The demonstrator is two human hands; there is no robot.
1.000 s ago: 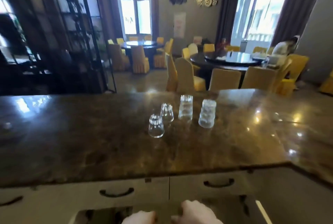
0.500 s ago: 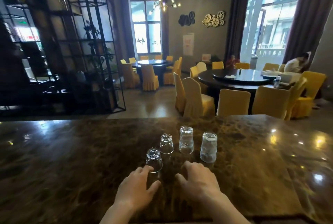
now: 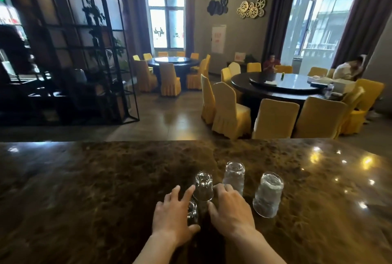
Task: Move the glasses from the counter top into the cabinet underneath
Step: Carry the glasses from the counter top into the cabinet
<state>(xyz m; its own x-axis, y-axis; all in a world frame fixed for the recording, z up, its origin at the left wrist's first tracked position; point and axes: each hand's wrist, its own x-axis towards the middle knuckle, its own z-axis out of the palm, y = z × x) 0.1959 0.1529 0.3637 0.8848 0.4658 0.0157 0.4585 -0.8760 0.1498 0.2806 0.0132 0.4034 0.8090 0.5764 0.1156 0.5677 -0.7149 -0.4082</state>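
Several clear glasses stand upside down on the dark marble counter (image 3: 106, 189). My left hand (image 3: 174, 217) curls around the nearest small glass (image 3: 192, 212), thumb in front and fingers behind, hiding most of it. A second small glass (image 3: 203, 186) stands just beyond, between my two hands. My right hand (image 3: 230, 210) lies flat beside it with fingers spread, thumb near its base, holding nothing. A tall textured glass (image 3: 234, 176) rises behind my right fingers. Another tall glass (image 3: 268, 194) stands further right. The cabinet underneath is out of view.
Beyond the counter's far edge is a dining room with yellow-covered chairs (image 3: 231, 113) and round dark tables (image 3: 282, 85). A black metal shelf unit (image 3: 70, 51) stands at the left. People sit at the far table.
The view has risen from the cabinet front to the counter top. Both hands came up onto the counter and moved forward to the small glasses; my left hand has wrapped around the nearest one.
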